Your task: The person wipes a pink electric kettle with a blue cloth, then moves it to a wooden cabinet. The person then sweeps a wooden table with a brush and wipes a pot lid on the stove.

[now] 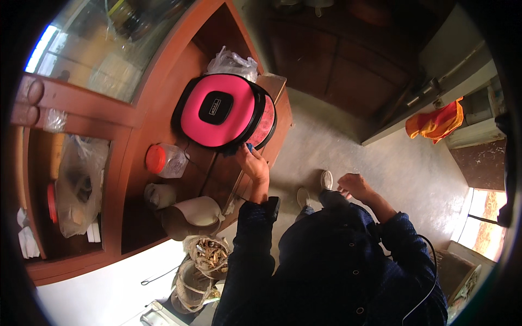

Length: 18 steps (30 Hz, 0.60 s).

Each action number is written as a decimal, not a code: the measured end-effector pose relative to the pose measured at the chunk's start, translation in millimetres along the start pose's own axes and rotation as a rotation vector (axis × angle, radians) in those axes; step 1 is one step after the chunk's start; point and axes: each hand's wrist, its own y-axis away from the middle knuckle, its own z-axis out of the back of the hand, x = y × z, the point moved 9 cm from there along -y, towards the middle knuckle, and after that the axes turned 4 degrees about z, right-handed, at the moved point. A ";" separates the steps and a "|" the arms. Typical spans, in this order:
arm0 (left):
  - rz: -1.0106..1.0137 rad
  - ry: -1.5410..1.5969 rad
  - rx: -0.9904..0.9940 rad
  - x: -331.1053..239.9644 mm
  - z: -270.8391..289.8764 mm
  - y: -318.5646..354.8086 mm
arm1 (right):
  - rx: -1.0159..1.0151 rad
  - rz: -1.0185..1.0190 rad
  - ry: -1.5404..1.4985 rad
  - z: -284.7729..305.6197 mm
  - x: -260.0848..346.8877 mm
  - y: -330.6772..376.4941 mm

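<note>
Pan [222, 122]: 1 squarish piece with rounded corners, pink lid on top, black rim and black centre badge; it sits on the wooden shelf [220, 176], near the shelf's outer edge
Mottled disc [266, 120]: reddish, black-rimmed, showing just past the pan's right side; cannot tell if it is part of the pan
Left hand [253, 164]: at the pan's near edge, fingers drawn together on a small blue rag [249, 147], which meets the rim there
Right hand [354, 186]: well apart from the pan, to its lower right, over the floor [340, 138]; fingers curled, and cannot tell whether anything is in them
Sleeves [251, 231]: dark blue on both arms, below the pan
Jar [174, 162]: clear, red-capped, lying on its side just below the pan's left part
Bag [234, 65]: clear plastic, just beyond the pan's far edge
Jug [198, 211]: pale, well below the pan, on the same shelf, with 1 small whitish thing [159, 195] to its left
Basket [209, 254]: below the pan and the jug, filled with brownish bits
Cabinet [128, 174]: red-brown wood, left of the pan and around the shelf
Shoes [326, 179]: 2, light, below and right of the pan
Orange cloth [435, 122]: far right of the pan, hanging
</note>
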 end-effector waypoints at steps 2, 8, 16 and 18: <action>-0.001 -0.052 -0.023 -10.7 -11.9 3.4 | -0.058 0.018 -0.100 31.4 -17.9 3.9; 0.108 -0.145 -0.061 -22.8 -41.3 8.8 | -0.196 -0.062 -0.405 120.5 -76.5 13.1; -0.023 -0.216 -0.037 -59.1 -61.4 10.4 | -0.203 -0.153 -0.426 177.4 -85.1 -21.7; -0.070 -0.211 -0.002 -73.8 -74.4 6.4 | -0.186 -0.149 -0.419 182.9 -78.3 -33.2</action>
